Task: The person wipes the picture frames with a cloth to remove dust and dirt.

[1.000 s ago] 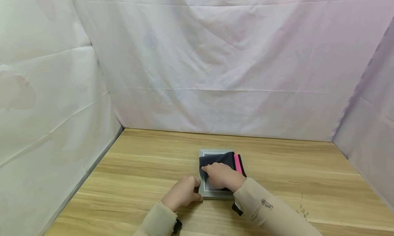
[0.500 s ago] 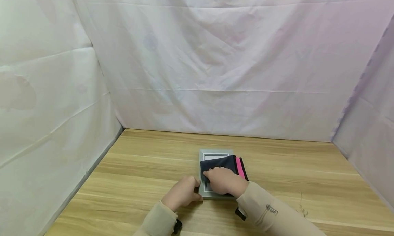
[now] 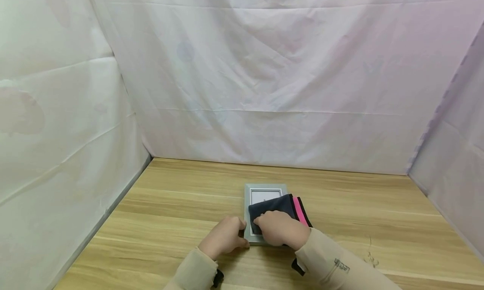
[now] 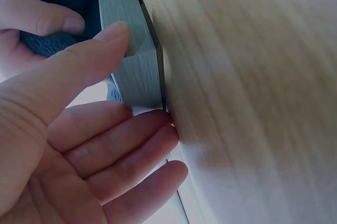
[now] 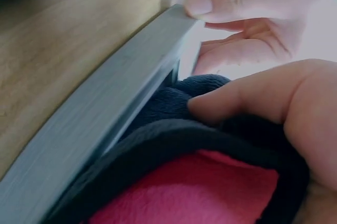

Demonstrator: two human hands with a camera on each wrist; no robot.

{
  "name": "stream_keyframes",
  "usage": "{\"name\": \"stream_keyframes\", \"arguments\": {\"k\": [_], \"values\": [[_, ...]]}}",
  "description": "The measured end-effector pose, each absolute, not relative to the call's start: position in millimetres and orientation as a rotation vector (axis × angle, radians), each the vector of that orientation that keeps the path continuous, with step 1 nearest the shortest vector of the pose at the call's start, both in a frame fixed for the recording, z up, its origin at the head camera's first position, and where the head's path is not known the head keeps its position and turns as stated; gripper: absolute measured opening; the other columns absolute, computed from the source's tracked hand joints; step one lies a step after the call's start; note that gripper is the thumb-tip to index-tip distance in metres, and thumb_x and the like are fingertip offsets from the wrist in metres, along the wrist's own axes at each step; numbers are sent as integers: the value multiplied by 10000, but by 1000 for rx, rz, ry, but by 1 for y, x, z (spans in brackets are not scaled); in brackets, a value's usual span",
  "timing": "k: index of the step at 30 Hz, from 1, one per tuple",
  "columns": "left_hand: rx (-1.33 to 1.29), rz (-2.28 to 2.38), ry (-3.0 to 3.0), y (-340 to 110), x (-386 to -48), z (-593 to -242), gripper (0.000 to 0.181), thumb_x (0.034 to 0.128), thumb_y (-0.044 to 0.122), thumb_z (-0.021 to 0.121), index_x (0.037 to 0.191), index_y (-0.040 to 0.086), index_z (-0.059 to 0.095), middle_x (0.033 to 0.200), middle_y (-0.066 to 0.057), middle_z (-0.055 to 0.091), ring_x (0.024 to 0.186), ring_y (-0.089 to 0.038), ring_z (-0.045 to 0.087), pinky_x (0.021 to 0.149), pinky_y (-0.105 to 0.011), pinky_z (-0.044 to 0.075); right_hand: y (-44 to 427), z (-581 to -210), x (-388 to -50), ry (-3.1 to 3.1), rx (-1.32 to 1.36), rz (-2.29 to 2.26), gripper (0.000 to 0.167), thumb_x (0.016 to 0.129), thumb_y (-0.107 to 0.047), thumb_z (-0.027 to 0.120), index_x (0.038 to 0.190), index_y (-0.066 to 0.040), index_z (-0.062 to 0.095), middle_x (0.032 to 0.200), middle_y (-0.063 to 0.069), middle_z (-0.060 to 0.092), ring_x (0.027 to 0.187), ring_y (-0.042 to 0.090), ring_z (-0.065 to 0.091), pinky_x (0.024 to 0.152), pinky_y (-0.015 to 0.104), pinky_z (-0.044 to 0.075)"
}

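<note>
A grey picture frame (image 3: pixel 247 201) lies flat on the wooden table, its white inner panel partly covered. Over its lower half spreads a folded dark grey cloth (image 3: pixel 273 204) with a black edge and a pink section, overhanging the right side. My right hand (image 3: pixel 281 229) presses down on the cloth and holds it bunched; in the right wrist view the thumb lies on the dark fabric, beside the pink part (image 5: pixel 195 192). My left hand (image 3: pixel 224 236) holds the frame's near left corner, thumb on the near edge (image 4: pixel 138 71) and fingers against the left side. The right fingertips are partly hidden.
Wood-grain table (image 3: pixel 181 201) surrounds the frame. A pale draped sheet (image 3: pixel 264 92) stands behind, with more sheets at the left (image 3: pixel 68 155) and right. A small dark scribble-like mark (image 3: pixel 371 256) shows on the table at the right.
My right hand and the cloth have slid toward me and slightly right over the frame, uncovering more of its upper panel. The left hand and frame have stayed put.
</note>
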State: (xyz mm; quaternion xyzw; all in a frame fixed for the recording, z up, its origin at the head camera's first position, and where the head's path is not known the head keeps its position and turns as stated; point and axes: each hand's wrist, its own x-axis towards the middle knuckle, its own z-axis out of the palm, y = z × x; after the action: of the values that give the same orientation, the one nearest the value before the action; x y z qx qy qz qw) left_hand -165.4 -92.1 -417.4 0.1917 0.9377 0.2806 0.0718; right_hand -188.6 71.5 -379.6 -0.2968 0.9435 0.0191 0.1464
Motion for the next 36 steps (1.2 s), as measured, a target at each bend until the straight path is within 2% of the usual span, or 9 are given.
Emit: {"name": "stream_keyframes", "arguments": {"k": [6,11,17,21,28,36], "values": [[571,842,2818,-92,-165,-418,368,703,159,815,608,142,460,608,79,354,575,-57,351,533,-193,331,75,-375,-182,2678,-853,43,256,869,-100,605,1102,-165,691,908,21,682,719,83,530,709,321,507],[571,831,2823,-92,-165,-418,391,703,163,814,604,145,437,611,72,352,579,-63,354,539,-196,336,76,-371,-177,2660,-845,40,270,873,-109,601,1123,-170,685,952,24,691,718,86,520,727,324,508],[558,833,2821,-92,-164,-417,369,700,166,816,607,150,459,617,75,378,583,-64,369,545,-203,348,78,-368,-172,2649,-848,22,308,883,-108,586,1170,-178,669,1046,40,698,824,78,589,793,354,525],[547,841,2814,-92,-164,-416,346,704,163,815,608,141,483,611,74,381,572,-66,367,533,-207,342,78,-367,-168,2666,-882,23,306,882,-113,586,1169,-180,670,1053,42,695,941,135,642,811,363,527],[543,850,2800,-92,-165,-416,279,707,150,812,625,135,546,602,82,405,558,-62,370,524,-205,342,76,-369,-165,2678,-923,44,303,887,-126,586,1173,-187,667,1035,43,689,917,159,647,786,359,525],[556,829,2815,-92,-165,-417,263,705,157,812,642,141,558,635,71,457,589,-67,398,560,-215,370,77,-368,-161,2663,-892,91,308,910,-139,566,1200,-201,650,1190,41,657,1071,210,628,867,403,508]]}}
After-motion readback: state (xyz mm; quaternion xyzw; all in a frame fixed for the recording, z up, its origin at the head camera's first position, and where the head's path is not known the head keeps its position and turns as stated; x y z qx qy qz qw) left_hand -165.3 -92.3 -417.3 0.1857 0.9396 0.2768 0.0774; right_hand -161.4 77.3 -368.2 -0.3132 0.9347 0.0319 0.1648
